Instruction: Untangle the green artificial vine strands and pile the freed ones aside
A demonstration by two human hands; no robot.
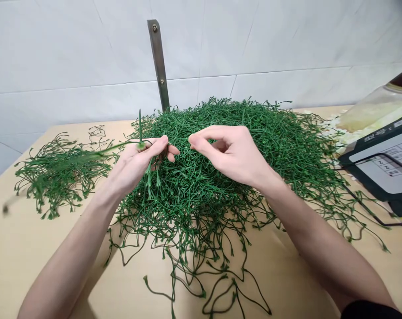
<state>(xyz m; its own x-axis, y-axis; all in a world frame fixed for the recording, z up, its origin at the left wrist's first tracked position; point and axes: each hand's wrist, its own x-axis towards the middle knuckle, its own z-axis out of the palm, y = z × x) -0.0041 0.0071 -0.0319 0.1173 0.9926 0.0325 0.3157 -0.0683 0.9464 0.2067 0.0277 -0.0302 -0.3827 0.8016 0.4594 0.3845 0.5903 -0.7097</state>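
My left hand (137, 161) is closed, thumb against fingers, on a green artificial plant stem (140, 126). A longer green piece reaches out left from it, blurred, and a few pale green tips hang below the fingers. To the right, my right hand (232, 153) is in a pinch, thumb and forefinger pressed together; whatever sits between those fingertips is too small to make out. Both hands are over a large tangled heap of thin dark green plastic stems (201, 190) with little forked ends. A gap separates the two hands.
A smaller pile of similar stems (64, 170) lies left on the wooden table (18, 261). Behind the heap, a metal bar (159, 66) stands upright before the tiled wall (88, 44). At right are a dark labelled box (380, 164), a clear container (370, 108) and white scraps (332, 126).
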